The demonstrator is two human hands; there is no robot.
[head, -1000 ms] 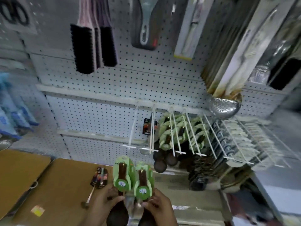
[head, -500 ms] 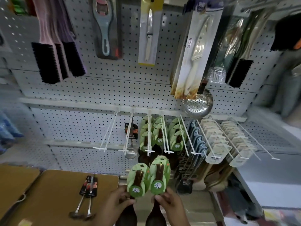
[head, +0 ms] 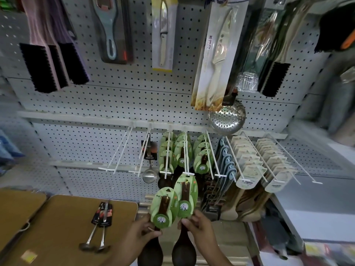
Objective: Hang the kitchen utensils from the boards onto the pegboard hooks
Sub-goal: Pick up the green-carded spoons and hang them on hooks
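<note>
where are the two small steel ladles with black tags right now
In the head view, the two small steel ladles with black tags lie side by side on the brown wooden board at lower left, left of the left hand.

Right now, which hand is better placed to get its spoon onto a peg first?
The right hand. Its spoon's green card has its top just under the tip of the middle green-spoon hook. The left hand holds its spoon card lower, away from any hook tip.

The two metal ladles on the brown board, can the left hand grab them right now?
Probably not yet. The left hand already grips a green-carded spoon, so its fingers are busy. Nothing covers the ladles on the board beside it.
</note>
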